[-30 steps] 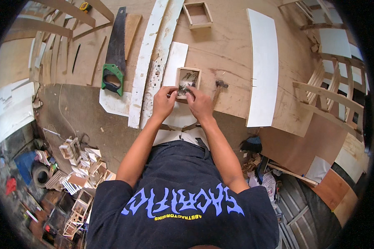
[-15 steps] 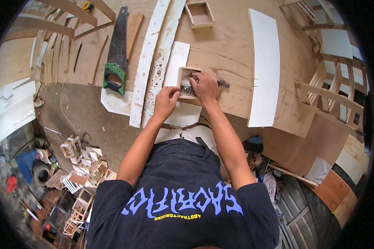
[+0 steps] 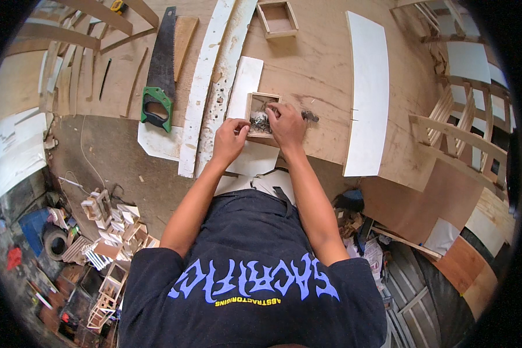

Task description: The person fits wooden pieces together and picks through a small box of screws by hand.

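A small open wooden box [image 3: 264,96] stands near the table's front edge, with a heap of small dark metal pieces [image 3: 260,122] that look like nails inside. Over its right side reaches my right hand [image 3: 289,124], thumb and fingertips bent together down at the pieces; what they pinch is too small to make out. My left hand [image 3: 230,139] is at the box's near left corner, fingers curled and thumb close to them, and anything between them is hidden. Just right of my right hand lies a dark metal object [image 3: 310,116], partly covered.
Left of the box run long white, stained boards [image 3: 206,81]. Beyond them lies a handsaw [image 3: 158,107] with a green handle, beside a wooden offcut [image 3: 184,43]. A second wooden box [image 3: 277,20] sits farther back. At right are a white panel [image 3: 366,98] and slatted wooden frames [image 3: 461,124].
The view has shifted slightly, moving the scene a little left. My right fingers stay at the metal pieces with only a small shift; my left hand remains by the box corner.
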`<action>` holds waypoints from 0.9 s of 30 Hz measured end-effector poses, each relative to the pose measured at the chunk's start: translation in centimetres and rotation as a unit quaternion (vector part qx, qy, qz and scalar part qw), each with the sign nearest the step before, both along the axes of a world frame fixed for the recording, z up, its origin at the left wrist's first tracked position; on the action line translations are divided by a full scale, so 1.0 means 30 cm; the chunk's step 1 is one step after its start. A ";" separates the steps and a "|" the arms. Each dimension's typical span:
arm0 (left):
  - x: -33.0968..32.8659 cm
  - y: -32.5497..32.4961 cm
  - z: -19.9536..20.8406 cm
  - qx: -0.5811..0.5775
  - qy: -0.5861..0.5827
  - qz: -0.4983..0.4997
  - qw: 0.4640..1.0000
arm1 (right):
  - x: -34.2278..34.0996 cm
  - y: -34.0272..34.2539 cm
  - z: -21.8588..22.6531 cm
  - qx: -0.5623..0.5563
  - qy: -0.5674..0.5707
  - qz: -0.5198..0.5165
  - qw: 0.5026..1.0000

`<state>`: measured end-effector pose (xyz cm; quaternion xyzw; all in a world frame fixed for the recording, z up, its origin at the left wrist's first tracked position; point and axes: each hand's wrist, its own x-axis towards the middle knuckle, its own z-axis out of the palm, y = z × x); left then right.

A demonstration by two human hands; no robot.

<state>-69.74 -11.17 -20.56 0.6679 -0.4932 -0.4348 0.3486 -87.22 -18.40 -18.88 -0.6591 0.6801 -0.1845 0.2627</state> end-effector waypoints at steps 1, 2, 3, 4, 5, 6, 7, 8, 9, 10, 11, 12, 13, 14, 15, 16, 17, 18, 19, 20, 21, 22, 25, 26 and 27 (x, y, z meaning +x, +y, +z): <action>0.001 -0.003 0.003 -0.002 -0.003 -0.004 1.000 | 0.009 -0.009 0.006 -0.006 0.006 0.001 1.000; 0.001 -0.004 0.006 -0.005 -0.007 -0.007 1.000 | 0.009 -0.015 -0.009 -0.008 0.020 0.014 1.000; 0.003 -0.007 0.009 -0.006 -0.007 -0.010 1.000 | 0.016 -0.024 -0.024 -0.013 0.032 0.027 0.999; 0.002 -0.008 0.012 -0.008 -0.008 -0.012 1.000 | 0.020 -0.029 -0.035 -0.017 0.045 0.040 0.998; 0.003 -0.008 0.016 -0.010 -0.008 -0.014 1.000 | 0.016 -0.028 -0.043 -0.006 0.050 0.045 0.998; 0.006 -0.006 0.012 -0.007 -0.016 -0.019 1.000 | 0.015 -0.034 -0.041 0.005 0.056 0.052 0.997; 0.009 -0.002 0.008 -0.005 -0.023 -0.023 0.999 | 0.015 -0.041 -0.040 0.015 0.061 0.059 0.996; 0.014 0.002 0.005 -0.003 -0.031 -0.028 0.999 | 0.017 -0.048 -0.039 0.014 0.061 0.065 0.996; 0.014 0.007 0.004 -0.001 -0.014 -0.020 1.000 | 0.014 -0.050 -0.042 0.014 0.064 0.072 0.995; 0.014 0.010 0.003 0.004 -0.002 -0.015 1.000 | 0.009 -0.052 -0.043 0.014 0.066 0.079 0.995; 0.014 0.013 0.003 0.008 0.010 -0.010 1.000 | 0.001 -0.053 -0.043 0.017 0.080 0.099 0.992; 0.024 0.006 -0.004 0.008 0.019 -0.005 1.000 | 0.002 -0.068 -0.039 0.015 0.092 0.119 0.989; 0.025 0.010 -0.009 0.008 0.005 -0.012 1.000 | 0.002 -0.081 -0.033 0.013 0.104 0.138 0.985; 0.022 0.020 -0.011 0.008 -0.010 -0.019 1.000 | 0.003 -0.090 -0.026 0.010 0.118 0.157 0.980; 0.016 0.022 0.001 0.008 -0.007 -0.017 1.000 | -0.005 -0.095 -0.025 0.006 0.134 0.176 0.975; 0.022 0.023 0.007 0.006 -0.016 -0.023 1.000 | -0.010 -0.103 -0.024 0.002 0.150 0.194 0.970; 0.026 0.021 0.015 0.004 -0.024 -0.028 0.999 | -0.013 -0.115 -0.025 -0.033 0.153 0.220 0.963; 0.024 0.021 0.016 0.002 -0.030 -0.033 0.999 | -0.015 -0.122 -0.032 -0.043 0.160 0.238 0.957; 0.028 0.017 0.017 -0.002 -0.038 -0.040 0.998 | -0.016 -0.131 -0.040 -0.053 0.167 0.257 0.951; 0.030 0.016 0.017 -0.005 -0.035 -0.035 0.999 | -0.018 -0.140 -0.046 -0.063 0.174 0.275 0.944; 0.033 0.016 0.019 -0.007 -0.032 -0.031 0.999 | -0.018 -0.146 -0.051 -0.071 0.172 0.287 0.940; 0.034 0.016 0.021 -0.010 -0.029 -0.027 0.999 | -0.020 -0.152 -0.055 -0.080 0.169 0.298 0.936; 0.043 0.022 0.023 -0.024 -0.034 -0.018 0.999 | -0.026 -0.160 -0.054 -0.086 0.161 0.315 0.931; 0.047 0.026 0.024 -0.023 -0.037 -0.017 0.999 | -0.027 -0.161 -0.053 -0.085 0.158 0.317 0.931; 0.051 0.032 0.026 -0.020 -0.040 -0.016 0.999 | -0.020 -0.159 -0.046 -0.080 0.169 0.308 0.933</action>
